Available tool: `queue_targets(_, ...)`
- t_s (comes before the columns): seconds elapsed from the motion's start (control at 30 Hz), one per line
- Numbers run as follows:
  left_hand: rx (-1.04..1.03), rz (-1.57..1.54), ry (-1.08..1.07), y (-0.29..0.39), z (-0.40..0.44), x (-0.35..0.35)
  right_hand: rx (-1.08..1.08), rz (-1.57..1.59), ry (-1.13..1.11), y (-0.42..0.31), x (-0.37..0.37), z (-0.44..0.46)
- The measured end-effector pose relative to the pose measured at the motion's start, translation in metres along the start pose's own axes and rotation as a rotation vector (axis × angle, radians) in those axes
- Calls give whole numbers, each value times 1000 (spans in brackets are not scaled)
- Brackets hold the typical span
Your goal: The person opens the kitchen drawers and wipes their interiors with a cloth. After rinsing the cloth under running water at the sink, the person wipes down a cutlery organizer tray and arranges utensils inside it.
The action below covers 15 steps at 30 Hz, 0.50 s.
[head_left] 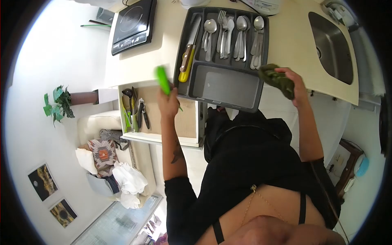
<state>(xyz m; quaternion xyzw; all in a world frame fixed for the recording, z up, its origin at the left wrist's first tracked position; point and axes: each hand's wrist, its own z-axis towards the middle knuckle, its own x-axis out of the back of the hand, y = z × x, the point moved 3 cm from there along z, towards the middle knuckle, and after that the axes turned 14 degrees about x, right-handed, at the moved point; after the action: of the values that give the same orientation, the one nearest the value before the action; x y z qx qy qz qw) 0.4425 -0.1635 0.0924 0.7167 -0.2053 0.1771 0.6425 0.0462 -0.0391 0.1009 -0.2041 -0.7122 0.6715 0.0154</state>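
Observation:
My left hand [168, 103] is closed around a bright green utensil [162, 80], blurred by motion, above the front of the counter beside the open drawer [188, 122]. My right hand [300, 87] grips a dark green cloth [277, 80] near the right edge of the grey cutlery tray [262, 77]. The tray rests on the counter, its front end past the edge. Spoons [210, 27], forks [221, 32] and knives lie in its slots. A yellow-handled tool [186, 67] is in the left slot. The wide front compartment holds nothing.
An induction cooktop [134, 22] sits on the counter [163, 53] at the left, a steel sink [332, 47] at the right. Inside the open drawer, black utensils [143, 114] and green ones lie at the left. A sofa [98, 122] with cushions is beyond, at left.

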Motion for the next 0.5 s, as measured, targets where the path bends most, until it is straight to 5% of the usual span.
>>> queue_targets(0.1, 284, -428, 66, -66, -14, 22, 7, -49, -339, 30, -62, 17)
queue_targets(0.17, 371, -354, 203, -90, -27, 13, 53, -108, -432, 53, -106, 25)
queue_targets(0.3, 462, -434, 90, -92, -20, -13, 589, -981, -488, 98, -203, 26)
queue_targets(0.33, 461, -440, 87, -88, -16, -19, 590, -987, -488, 115, -219, 25)
queue_targets(0.4, 431, -415, 116, -87, -6, -29, 798, -1453, -675, 141, -243, 27)
queue_targets(0.5, 233, -80, 320, -105, 11, -29, 799, -1146, -751, 141, -223, 44)
